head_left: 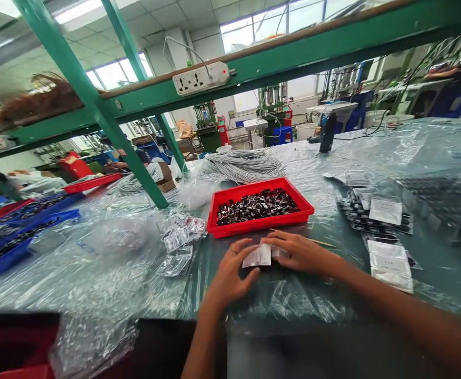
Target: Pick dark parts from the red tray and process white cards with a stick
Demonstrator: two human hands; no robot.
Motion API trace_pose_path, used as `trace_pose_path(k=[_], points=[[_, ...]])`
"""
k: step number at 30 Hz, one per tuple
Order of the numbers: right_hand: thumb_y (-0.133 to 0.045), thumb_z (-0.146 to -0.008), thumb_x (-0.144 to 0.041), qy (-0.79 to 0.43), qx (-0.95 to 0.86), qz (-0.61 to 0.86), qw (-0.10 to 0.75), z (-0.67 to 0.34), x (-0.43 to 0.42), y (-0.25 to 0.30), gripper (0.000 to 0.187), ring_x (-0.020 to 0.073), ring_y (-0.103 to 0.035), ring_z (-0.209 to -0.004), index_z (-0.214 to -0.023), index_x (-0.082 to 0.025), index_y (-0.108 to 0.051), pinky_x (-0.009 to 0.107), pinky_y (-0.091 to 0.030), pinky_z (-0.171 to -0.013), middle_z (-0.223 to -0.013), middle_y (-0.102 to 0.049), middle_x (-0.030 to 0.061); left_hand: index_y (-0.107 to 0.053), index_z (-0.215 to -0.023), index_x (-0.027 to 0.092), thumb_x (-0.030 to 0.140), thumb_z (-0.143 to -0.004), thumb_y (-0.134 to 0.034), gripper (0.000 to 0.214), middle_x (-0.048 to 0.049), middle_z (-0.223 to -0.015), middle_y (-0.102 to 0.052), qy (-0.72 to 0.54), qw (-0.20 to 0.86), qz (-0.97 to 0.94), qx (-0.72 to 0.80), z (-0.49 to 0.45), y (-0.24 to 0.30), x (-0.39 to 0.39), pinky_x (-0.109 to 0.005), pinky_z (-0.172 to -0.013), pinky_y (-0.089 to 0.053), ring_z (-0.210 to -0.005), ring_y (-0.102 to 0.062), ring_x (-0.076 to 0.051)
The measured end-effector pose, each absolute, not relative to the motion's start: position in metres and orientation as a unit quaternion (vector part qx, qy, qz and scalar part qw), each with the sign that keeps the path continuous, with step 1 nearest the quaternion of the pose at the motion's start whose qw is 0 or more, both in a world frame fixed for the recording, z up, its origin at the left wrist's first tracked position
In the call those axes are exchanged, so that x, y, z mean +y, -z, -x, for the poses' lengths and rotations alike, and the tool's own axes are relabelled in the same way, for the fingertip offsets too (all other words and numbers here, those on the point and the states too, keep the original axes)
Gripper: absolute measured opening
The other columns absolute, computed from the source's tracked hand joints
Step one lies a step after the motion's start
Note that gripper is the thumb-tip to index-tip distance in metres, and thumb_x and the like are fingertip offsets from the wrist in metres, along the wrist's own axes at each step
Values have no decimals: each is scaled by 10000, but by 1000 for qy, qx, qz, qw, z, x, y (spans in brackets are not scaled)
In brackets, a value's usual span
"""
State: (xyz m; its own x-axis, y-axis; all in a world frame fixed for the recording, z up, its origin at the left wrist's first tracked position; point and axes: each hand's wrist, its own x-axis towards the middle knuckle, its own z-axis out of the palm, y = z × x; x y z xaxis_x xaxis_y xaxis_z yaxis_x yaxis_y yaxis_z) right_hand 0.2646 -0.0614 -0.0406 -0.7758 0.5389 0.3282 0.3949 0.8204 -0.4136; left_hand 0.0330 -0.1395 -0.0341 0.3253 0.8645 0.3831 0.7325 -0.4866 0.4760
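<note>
A small white printed packet [257,257] lies on the table's plastic cover, just in front of a red tray [260,227] of small black and metallic parts. My left hand [230,273] curves around the packet's left side, thumb and fingers apart. From the right, my right hand [299,252] has its fingers closed over the packet's other end, which is partly hidden beneath them. A thin wooden stick [319,242] lies past the right hand's knuckles.
Clear packets [177,255] lie left of the tray. Stacks of white-labelled packets [390,258] stand at right. Behind are coiled grey cable [242,164] and a dark upright object [327,134]. A green frame with a power strip [201,79] crosses above; blue trays [29,237] sit far left.
</note>
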Motion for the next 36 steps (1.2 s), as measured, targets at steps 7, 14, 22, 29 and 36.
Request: trace_pose_path(k=[7,14,22,29,36], points=[[-528,-918,-178,-73,-908,351,216,-284,-39,45,341,289,-589,-1220,-1234,-176,-656,456,-483,-1043,-1324,-615,155,-679,-1133,282,211,-905,-592,255,-88,-1360,-586,-258,86,-788,552,-37,50,-186,-453,-1015,-528,-1200,-596,-250],[-530,-845,-79,-61,-853,519,6,-324,-30,41,165,260,-672,-913,-904,-150,-667,316,-458,-745,-965,-700,150,-685,-1086,286,213,-853,-666,244,-84,-1219,-633,-287,84,-768,566,-46,56,-181,-483,-987,-520,-1131,-604,-269],[-609,-710,-180,-194,-767,551,267,-339,-62,9,151,151,-478,-589,-665,-222,-471,274,-340,-581,-646,-526,-6,-599,-1271,187,282,-798,-690,491,-147,-1240,-624,-330,129,-721,595,-76,72,-175,-519,-1003,-501,-1146,-604,-313],[-535,-821,-590,-677,-518,238,466,-230,-89,12,573,59,-149,-366,-452,-250,-260,261,-126,-392,-421,-196,-92,-603,-1225,195,265,-778,-702,464,-130,-1206,-637,-371,139,-710,582,-80,79,-173,-508,-1005,-509,-1161,-610,-299],[-646,-704,-463,-683,-479,229,502,-194,-79,33,506,33,-150,-337,-406,-236,-306,238,-92,-372,-372,-226,-93,-615,-1144,220,214,-759,-729,401,-102,-1175,-644,-392,159,-697,579,-83,76,-177,-495,-982,-513,-1128,-614,-285]])
